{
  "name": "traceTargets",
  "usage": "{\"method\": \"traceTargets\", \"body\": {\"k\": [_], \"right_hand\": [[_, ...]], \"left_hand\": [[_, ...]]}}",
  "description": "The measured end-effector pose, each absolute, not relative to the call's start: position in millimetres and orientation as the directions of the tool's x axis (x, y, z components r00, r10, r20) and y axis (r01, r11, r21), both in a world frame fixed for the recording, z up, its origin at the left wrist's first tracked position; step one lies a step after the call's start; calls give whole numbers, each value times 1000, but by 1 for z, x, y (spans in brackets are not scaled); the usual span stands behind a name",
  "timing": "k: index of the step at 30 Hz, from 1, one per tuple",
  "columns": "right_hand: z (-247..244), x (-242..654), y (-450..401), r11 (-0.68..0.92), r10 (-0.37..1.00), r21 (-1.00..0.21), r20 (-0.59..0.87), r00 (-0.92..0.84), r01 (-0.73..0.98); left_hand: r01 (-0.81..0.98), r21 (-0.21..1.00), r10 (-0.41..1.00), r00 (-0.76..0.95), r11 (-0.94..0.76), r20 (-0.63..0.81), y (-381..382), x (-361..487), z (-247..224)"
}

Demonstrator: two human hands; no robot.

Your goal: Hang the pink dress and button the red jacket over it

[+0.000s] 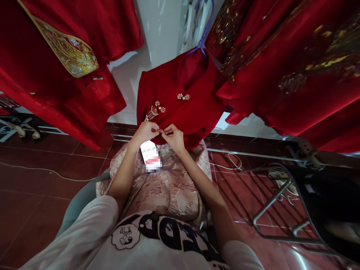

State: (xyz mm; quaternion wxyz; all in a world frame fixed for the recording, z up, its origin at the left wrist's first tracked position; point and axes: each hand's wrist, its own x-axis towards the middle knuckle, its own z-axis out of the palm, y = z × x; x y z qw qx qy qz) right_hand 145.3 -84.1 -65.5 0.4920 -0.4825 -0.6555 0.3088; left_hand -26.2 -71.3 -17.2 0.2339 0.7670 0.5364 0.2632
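A red garment (165,82) hangs from a purple hanger (201,42), its lower part reaching my lap. Flower-shaped ornaments (183,96) sit on its front, and a beaded tassel ornament (152,111) is at its left side. Near the lower edge, my left hand (146,132) and my right hand (174,138) meet with pinched fingertips. Between them is a small beaded piece (160,131), at the cloth; both hands hold it. Just below my left hand, a lit phone (150,155) rests on the pale patterned fabric (180,187) over my lap.
Red garments with gold decoration hang on the left (70,56) and on the right (281,86). A black chair with a metal frame (312,195) stands at the right. Cables (53,172) run over the red tiled floor (28,202).
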Motion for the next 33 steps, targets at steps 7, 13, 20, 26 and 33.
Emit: {"method": "traceTargets", "body": {"k": [7,13,20,26,33], "right_hand": [[-68,142,-84,366,926,-833,370,-75,414],[-65,153,-91,336,942,-857,308,-133,392],[-67,187,-95,307,950,-885,305,-61,350],[-63,186,-92,321,946,-897,319,-56,303],[-61,187,-94,360,933,-888,341,-115,285]], "left_hand": [[753,595,955,282,-282,95,-73,-25,-15],[728,626,950,304,-279,70,-74,-31,-13],[840,345,895,318,-419,314,-76,-34,-22],[834,258,846,378,-488,377,-74,-32,-29],[797,268,822,435,-542,368,-72,-29,-27]]}}
